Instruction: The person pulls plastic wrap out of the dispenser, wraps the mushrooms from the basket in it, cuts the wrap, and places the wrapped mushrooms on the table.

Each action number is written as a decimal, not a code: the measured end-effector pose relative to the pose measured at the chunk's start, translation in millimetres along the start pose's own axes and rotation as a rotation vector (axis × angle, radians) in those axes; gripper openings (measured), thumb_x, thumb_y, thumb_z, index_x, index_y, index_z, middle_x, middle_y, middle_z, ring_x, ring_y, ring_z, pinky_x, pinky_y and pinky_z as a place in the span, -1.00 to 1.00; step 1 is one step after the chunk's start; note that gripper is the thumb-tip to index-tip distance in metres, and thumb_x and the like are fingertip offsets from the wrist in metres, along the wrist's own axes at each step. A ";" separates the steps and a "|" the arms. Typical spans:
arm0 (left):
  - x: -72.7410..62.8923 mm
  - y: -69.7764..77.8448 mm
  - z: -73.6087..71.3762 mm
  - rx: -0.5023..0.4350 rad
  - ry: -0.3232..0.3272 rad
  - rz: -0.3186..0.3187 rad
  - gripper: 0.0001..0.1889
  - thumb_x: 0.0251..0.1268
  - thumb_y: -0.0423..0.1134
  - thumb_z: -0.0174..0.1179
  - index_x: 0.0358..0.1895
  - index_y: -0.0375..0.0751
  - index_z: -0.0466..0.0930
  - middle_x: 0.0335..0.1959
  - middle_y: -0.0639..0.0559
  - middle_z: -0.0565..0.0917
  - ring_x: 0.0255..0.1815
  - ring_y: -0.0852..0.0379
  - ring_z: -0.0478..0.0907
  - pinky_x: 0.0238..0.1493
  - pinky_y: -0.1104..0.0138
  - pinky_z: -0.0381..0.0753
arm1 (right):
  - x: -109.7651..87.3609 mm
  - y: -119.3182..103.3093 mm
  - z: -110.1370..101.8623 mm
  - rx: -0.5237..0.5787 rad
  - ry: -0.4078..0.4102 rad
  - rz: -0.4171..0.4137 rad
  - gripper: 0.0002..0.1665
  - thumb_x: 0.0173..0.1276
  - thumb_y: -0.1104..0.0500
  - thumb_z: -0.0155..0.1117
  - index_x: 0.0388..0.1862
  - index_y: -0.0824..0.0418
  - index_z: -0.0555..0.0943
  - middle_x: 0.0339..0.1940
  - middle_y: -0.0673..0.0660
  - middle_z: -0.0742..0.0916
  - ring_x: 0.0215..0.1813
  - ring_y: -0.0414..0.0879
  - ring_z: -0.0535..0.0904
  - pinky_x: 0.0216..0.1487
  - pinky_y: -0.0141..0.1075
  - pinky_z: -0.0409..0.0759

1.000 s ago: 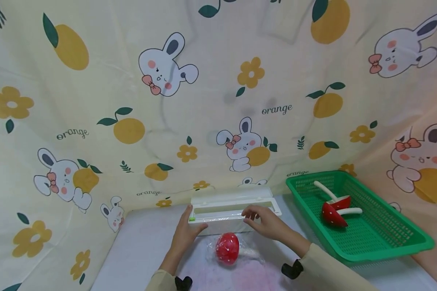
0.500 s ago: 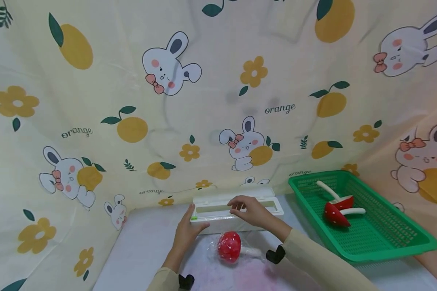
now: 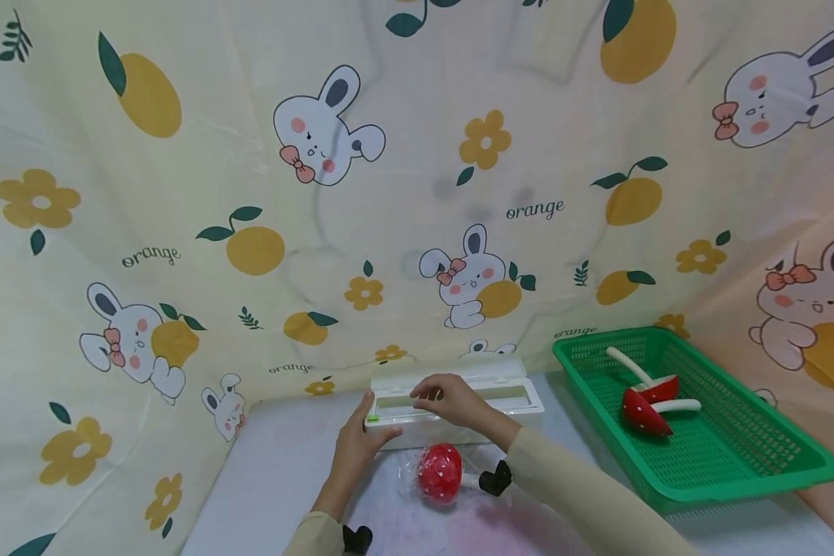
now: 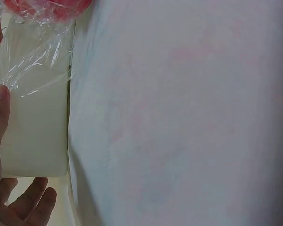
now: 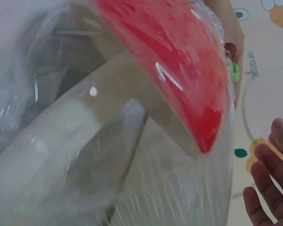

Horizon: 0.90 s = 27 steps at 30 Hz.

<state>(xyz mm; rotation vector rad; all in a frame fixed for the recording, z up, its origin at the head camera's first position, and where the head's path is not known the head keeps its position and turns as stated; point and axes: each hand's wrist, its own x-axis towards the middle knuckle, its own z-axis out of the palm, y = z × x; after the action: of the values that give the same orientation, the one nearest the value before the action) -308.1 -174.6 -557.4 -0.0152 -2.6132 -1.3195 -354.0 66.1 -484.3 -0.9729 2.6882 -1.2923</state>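
Note:
A white cling film dispenser (image 3: 459,437) with its lid raised stands at the back of the table. My left hand (image 3: 358,440) grips its left end, thumb on the front face, beside a green tab (image 3: 371,418). Over the dispenser's top, my right hand (image 3: 452,403) hovers with loosely bent fingers; the right wrist view shows nothing between the fingers (image 5: 269,179). In front lies a red-capped toy mushroom (image 3: 439,472) with white dots, wrapped in clear film. In the left wrist view, film (image 4: 42,61) stretches from the cap across the dispenser's face toward my left thumb (image 4: 1,106).
On the right stands a green basket (image 3: 744,488) holding two red-and-white toy mushrooms (image 3: 645,411). A patterned cloth (image 3: 389,232) hangs behind the table. The table (image 3: 278,463) has a pale cover with a pink patch near the front.
My right hand has moved left along the top of the dispenser, and its sleeve now overlaps the wrapped mushroom's stem. My left hand stays on the dispenser's end.

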 end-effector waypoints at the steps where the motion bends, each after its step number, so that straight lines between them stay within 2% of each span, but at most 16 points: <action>1: 0.0 -0.3 -0.1 0.001 -0.001 0.001 0.09 0.16 0.11 0.61 0.71 -0.09 0.22 0.70 -0.12 0.27 0.67 -0.26 0.24 0.59 -0.17 0.30 | 1.9 0.3 2.5 0.006 -0.001 0.000 -0.74 0.47 0.14 0.52 0.07 0.18 0.83 -0.21 -0.12 0.81 -0.18 -0.17 0.65 -0.09 -0.35 0.68; 8: -0.5 -0.1 -0.7 0.012 0.004 -0.005 0.09 0.15 0.13 0.61 0.70 -0.09 0.24 0.70 -0.12 0.27 0.67 -0.27 0.24 0.58 -0.17 0.31 | 13.2 -0.3 21.7 0.025 -0.020 0.017 -0.75 0.47 0.11 0.52 0.05 0.16 0.84 -0.15 -0.11 0.85 -0.19 -0.24 0.64 -0.13 -0.39 0.67; 16: -1.3 0.2 0.0 -0.025 -0.003 -0.006 0.06 0.17 0.06 0.62 0.70 -0.06 0.24 0.70 -0.09 0.26 0.66 -0.26 0.25 0.57 -0.16 0.33 | 23.0 -4.4 39.7 0.036 -0.016 0.017 -0.78 0.45 0.12 0.54 0.00 0.15 0.86 -0.18 -0.12 0.85 -0.23 -0.24 0.62 -0.18 -0.39 0.64; 20: -1.8 0.0 -0.7 -0.032 -0.006 -0.011 0.07 0.15 0.09 0.62 0.69 -0.05 0.26 0.70 -0.07 0.27 0.65 -0.28 0.27 0.56 -0.17 0.35 | 27.3 -5.6 45.8 0.040 -0.029 0.030 -0.80 0.46 0.10 0.53 0.00 0.09 0.87 -0.20 -0.16 0.83 -0.26 -0.23 0.59 -0.25 -0.40 0.60; 27: -0.4 -1.8 -0.6 -0.034 0.004 -0.011 0.06 0.12 0.09 0.63 0.68 -0.03 0.29 0.69 -0.06 0.29 0.61 -0.29 0.34 0.49 -0.17 0.44 | 31.8 -6.8 50.9 0.038 -0.044 -0.004 -0.82 0.45 0.11 0.53 -0.02 0.07 0.88 -0.24 -0.18 0.82 -0.30 -0.26 0.55 -0.31 -0.41 0.56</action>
<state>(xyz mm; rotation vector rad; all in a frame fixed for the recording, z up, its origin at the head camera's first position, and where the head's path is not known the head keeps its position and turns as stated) -307.8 -176.1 -558.6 -0.0032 -2.5914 -1.3662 -362.9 10.2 -505.1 -0.9910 2.6208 -1.3012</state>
